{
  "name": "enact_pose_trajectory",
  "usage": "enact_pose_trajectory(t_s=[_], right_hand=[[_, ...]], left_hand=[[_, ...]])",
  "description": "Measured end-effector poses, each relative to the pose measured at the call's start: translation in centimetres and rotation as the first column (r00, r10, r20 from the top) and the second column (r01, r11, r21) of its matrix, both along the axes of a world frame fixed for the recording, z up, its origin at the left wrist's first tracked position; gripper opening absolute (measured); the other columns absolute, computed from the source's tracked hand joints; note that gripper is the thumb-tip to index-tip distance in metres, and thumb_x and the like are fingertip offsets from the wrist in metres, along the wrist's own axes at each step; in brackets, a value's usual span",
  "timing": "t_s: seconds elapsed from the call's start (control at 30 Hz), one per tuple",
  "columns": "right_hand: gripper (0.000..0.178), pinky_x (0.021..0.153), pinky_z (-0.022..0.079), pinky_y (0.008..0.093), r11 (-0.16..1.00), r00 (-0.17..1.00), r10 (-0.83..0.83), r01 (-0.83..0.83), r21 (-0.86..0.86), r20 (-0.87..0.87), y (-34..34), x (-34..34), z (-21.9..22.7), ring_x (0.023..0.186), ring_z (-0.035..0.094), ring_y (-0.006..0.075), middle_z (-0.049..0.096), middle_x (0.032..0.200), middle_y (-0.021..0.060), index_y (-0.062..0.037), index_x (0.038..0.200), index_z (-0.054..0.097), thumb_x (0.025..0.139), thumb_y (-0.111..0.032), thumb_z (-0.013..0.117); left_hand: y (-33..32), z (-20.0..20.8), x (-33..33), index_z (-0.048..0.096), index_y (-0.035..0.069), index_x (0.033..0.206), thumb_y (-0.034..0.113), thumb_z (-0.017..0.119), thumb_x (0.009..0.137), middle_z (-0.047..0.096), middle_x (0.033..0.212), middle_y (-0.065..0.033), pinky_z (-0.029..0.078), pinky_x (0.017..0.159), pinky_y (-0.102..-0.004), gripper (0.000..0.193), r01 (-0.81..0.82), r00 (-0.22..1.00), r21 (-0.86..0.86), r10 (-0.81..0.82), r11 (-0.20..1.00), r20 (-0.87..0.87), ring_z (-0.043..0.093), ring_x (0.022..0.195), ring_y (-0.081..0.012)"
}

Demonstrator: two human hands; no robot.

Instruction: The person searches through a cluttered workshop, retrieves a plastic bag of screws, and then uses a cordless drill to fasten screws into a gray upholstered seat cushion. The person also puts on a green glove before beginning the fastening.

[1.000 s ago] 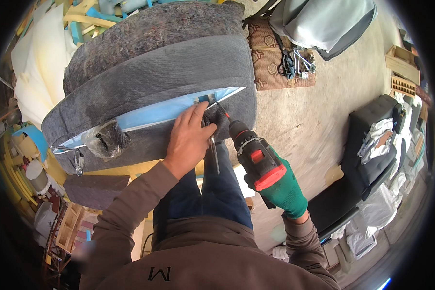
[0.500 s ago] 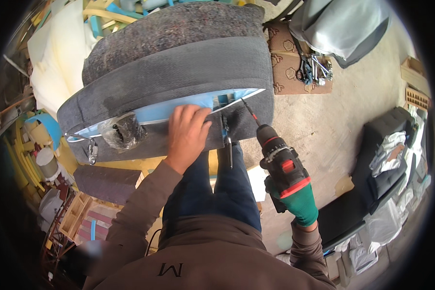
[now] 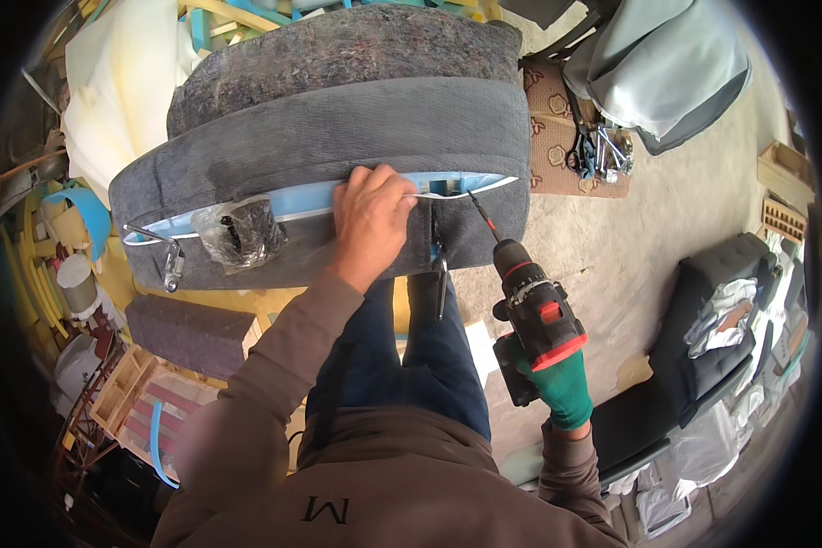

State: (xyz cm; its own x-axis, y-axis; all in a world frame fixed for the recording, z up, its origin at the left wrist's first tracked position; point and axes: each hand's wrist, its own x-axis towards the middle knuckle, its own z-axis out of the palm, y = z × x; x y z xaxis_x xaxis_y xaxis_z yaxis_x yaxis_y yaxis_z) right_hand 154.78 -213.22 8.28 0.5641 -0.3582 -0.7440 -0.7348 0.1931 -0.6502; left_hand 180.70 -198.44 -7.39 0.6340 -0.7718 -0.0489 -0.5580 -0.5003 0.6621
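Right hand (image 3: 557, 384) gripped the drill (image 3: 541, 315), bit (image 3: 483, 214) near the slit (image 3: 312, 198) in the grey cushion (image 3: 356, 123); left hand (image 3: 373, 224) curled at its white edging (image 3: 434, 196) (grip unconfirmed). If slack, edging risked wrapping the bit.

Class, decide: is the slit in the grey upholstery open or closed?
Open: blue material shows between the parted sides of the grey upholstery.

The black-red drill (image 3: 541, 315) slants toward the blue-lined opening (image 3: 310, 199) in the grey upholstered piece (image 3: 338, 128).
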Motion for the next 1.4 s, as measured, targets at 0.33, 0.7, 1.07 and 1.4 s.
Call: enact_pose_trajectory(t_s=[0.33, 0.7, 1.07, 1.4], right_hand=[[0.037, 0.086, 0.061, 0.0411, 0.999, 0.999, -0.015, 0.017, 0.029, -0.039, 0.2, 0.9, 0.2, 0.093, 0.076, 0.0253, 0.081, 0.112, 0.0121, -0.0041, 0.127, 0.078, 0.091, -0.008, 0.085], [0.04, 0.085, 0.06, 0.039, 0.999, 0.998, -0.019, 0.021, 0.032, -0.062, 0.4, 1.0, 0.3, 0.093, 0.074, 0.0226, 0.08, 0.113, 0.0108, -0.0043, 0.13, 0.077, 0.091, -0.006, 0.085], [0.061, 0.095, 0.06, 0.0371, 0.997, 0.998, -0.049, 0.051, 0.052, -0.032, 0.6, 1.3, 0.0, 0.106, 0.074, 0.0185, 0.08, 0.126, 0.0094, -0.0024, 0.148, 0.064, 0.092, -0.009, 0.088], [0.052, 0.09, 0.061, 0.0389, 0.985, 0.988, 0.124, -0.111, -0.132, 0.092, 0.0, 2.1, -1.4, 0.101, 0.077, 0.0237, 0.081, 0.116, 0.013, -0.0022, 0.139, 0.069, 0.09, -0.004, 0.085]], left_hand=[[0.0, -0.5, -0.1, 0.077, 0.012, 0.097, 0.012, 0.08, 0.094, 0.069, 0.098, 0.0025, 0.042, 0.088, -0.0434, 0.004, -0.026, 1.0, -0.007, 0.026, 1.0, -0.003, 0.062, 0.099, -0.0254], [0.6, -0.1, 0.2, 0.076, 0.012, 0.098, 0.012, 0.079, 0.095, 0.065, 0.099, 0.002, 0.041, 0.092, -0.0443, 0.004, 0.043, 0.999, 0.008, -0.042, 0.999, -0.026, 0.06, 0.102, -0.0256], [3.3, 1.9, -2.3, 0.07, 0.015, 0.137, 0.012, 0.084, 0.088, 0.053, 0.157, -0.012, 0.028, 0.13, -0.0651, 0.051, 0.263, 0.963, 0.041, -0.259, 0.964, -0.075, 0.043, 0.153, -0.0399], [2.2, -1.2, -4.1, 0.075, 0.026, 0.141, 0.039, 0.094, 0.085, 0.041, 0.172, -0.0186, 0.015, 0.13, -0.0786, 0.061, 0.344, 0.939, 0.079, -0.341, 0.936, -0.044, 0.028, 0.165, -0.0477]])
